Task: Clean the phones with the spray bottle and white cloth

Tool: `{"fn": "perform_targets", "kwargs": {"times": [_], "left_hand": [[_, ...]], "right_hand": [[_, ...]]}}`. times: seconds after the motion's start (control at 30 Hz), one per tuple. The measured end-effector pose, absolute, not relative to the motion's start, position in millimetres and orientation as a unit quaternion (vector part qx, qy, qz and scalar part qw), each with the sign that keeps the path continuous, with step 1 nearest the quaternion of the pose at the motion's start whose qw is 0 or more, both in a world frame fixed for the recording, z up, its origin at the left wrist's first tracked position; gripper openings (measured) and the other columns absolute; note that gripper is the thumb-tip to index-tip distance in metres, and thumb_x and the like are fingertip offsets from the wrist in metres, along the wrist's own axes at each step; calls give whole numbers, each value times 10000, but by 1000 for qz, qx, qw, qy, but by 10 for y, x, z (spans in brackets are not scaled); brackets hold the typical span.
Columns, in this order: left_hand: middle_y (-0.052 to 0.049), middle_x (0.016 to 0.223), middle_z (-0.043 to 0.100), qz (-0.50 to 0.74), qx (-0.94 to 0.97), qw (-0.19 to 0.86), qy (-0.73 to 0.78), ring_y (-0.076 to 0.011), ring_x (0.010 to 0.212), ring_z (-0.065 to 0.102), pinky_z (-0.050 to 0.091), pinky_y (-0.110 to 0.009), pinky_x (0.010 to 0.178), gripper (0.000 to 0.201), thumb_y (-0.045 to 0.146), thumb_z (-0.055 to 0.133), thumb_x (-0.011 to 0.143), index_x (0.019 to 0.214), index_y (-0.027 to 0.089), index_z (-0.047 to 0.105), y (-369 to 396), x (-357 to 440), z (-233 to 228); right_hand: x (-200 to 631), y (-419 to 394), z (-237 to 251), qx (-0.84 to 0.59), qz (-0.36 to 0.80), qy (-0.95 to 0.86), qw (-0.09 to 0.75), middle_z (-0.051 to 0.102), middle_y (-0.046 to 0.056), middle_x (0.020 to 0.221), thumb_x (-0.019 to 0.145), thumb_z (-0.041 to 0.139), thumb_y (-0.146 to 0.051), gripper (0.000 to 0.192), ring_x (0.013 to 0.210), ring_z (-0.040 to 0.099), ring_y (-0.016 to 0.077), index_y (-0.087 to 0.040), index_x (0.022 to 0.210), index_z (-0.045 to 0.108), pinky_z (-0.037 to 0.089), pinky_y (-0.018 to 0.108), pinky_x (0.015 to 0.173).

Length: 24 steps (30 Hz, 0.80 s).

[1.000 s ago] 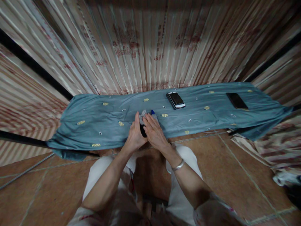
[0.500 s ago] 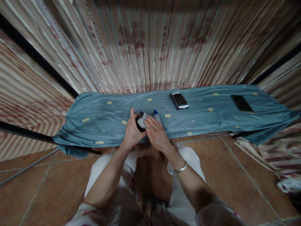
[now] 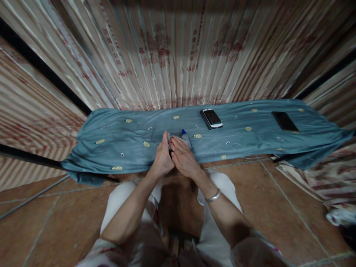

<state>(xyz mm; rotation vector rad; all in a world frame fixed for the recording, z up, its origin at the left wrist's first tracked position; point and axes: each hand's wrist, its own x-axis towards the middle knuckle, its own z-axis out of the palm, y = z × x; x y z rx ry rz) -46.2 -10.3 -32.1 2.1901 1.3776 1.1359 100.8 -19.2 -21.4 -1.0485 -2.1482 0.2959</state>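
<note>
Two hands, left hand [image 3: 162, 159] and right hand [image 3: 183, 159], press together around a pale cloth [image 3: 170, 138] on the blue sheet [image 3: 116, 141]; striped curtains [image 3: 178, 55] hang behind the sheet, tiled floor [image 3: 278, 207] below it.

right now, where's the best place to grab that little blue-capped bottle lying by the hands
Probably the clear body of the bottle, just below its blue cap, pinched across its width from above. It lies flat on the blue cloth with the cap pointing away, so its long sides are exposed. Come from the right: the right hand sits close against its near left end, and that side is crowded.
</note>
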Motion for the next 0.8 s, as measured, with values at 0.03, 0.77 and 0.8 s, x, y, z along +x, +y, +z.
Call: {"fn": "perform_targets", "kwargs": {"times": [0.03,0.77,0.8], "left_hand": [[-277,1468,498,398,762,155,486,-358,1328,541,452,-501,1086,971,258,590,785,1585,41,84,-84,-486,-322],[-193,1308,637,431,735,119,509,-335,1193,623,505,-502,991,1185,307,753,671,1590,122,28,-25,-571,-172],[-196,1305,637,430,737,124,506,-333,1193,623,504,-501,993,1163,307,741,684,1590,118,37,-44,-552,-182]], "right_hand": [[999,-199,-214,-397,118,-836,359,499,176,1530,1012,338,-238,489,1498,362,243,-73,1427,538,322,490,1246],[1002,-189,-276,-456,76,-807,368,451,173,1567,1028,323,-267,522,1518,323,237,-95,1508,434,286,514,1248],[998,-180,-275,-459,76,-805,367,452,169,1568,1026,324,-268,525,1519,323,236,-100,1511,431,281,511,1250]]}}
